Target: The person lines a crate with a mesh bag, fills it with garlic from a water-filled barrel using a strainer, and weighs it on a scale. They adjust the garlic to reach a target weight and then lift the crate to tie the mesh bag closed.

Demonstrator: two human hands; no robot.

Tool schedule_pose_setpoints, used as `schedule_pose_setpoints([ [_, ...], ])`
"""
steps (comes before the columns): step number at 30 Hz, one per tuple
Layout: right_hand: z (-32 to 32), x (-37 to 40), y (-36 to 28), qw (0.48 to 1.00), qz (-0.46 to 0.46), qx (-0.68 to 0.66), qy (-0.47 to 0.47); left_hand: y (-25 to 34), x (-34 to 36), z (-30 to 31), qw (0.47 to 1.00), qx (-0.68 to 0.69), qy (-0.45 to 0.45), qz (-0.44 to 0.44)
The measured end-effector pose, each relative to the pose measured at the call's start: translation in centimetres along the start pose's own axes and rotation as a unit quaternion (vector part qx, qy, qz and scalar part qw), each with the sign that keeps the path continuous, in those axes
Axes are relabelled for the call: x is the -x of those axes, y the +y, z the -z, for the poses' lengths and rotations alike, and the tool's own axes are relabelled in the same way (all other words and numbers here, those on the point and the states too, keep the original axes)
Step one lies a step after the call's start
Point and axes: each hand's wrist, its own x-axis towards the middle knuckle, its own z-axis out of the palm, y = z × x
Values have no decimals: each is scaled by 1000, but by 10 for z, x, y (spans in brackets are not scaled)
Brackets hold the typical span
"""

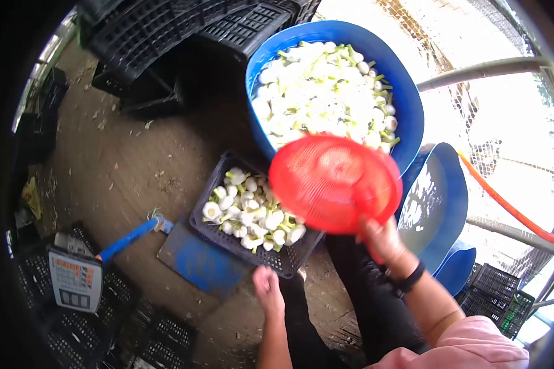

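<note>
My right hand (381, 238) grips the rim of a red plastic colander (326, 184), which is tilted between the blue tub and the crate. Below and left of it, a black crate (301, 253) holds many white bulbs (249, 215) with short green stems. Beside the crate's near edge is my left hand (268, 289), its fingers blurred and partly hidden. More bulbs (320, 86) float in water in a large round blue tub (406, 117) at the top.
The crate rests on a scale platform (197, 258) with a blue post (126, 240) and a display (75, 280). A second blue tub of water (446, 209) stands at right, near an orange hose (511, 209). Black crates (148, 43) are stacked at upper left.
</note>
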Motion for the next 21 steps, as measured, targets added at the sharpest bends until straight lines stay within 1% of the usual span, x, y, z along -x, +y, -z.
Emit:
schedule_pose_setpoints([
  [1, 23, -28, -6, 999, 35, -4, 32, 27, -32, -28, 997, -14, -39, -59],
  [2, 44, -56, -20, 995, 64, 46, 61, 73, -57, -69, 997, -22, -17, -70],
  [3, 71, -91, -17, 968, 134, 184, 102, 95, -88, -98, 978, -90, -15, -188],
  [4, 92, -128, -16, 846, 354, 373, 138, 126, -111, -135, 986, -61, -9, -152],
  [5, 110, -152, -9, 807, 349, 452, 149, 142, -139, -163, 986, -61, -6, -157],
  [6, 112, -169, -14, 822, 229, 500, 149, 152, -161, -189, 984, -107, 25, -140],
  [7, 112, -184, -17, 822, 106, 540, 147, 157, -179, -209, 979, -155, 55, -124],
  [9, 115, -222, 11, 811, 54, 568, 127, 147, -204, -240, 946, -277, 121, -115],
  [11, 109, -251, 32, 820, 76, 558, 107, 135, -210, -247, 935, -273, 146, -174],
  [13, 102, -285, 40, 820, 39, 569, 55, 148, -198, -255, 942, -253, 146, -165],
  [14, 98, -300, 39, 811, 20, 585, 22, 137, -206, -251, 940, -239, 136, -203],
  [17, 88, -351, 70, 855, 2, 515, -62, 144, -199, -260, 946, -224, 144, -185],
  [18, 77, -361, 73, 862, -36, 498, -84, 141, -200, -261, 945, -221, 143, -193],
  [20, 64, -372, 76, 872, -149, 446, -138, 137, -202, -257, 942, -222, 141, -210],
  [21, 56, -374, 75, 869, -206, 417, -167, 138, -201, -254, 939, -237, 140, -204],
])
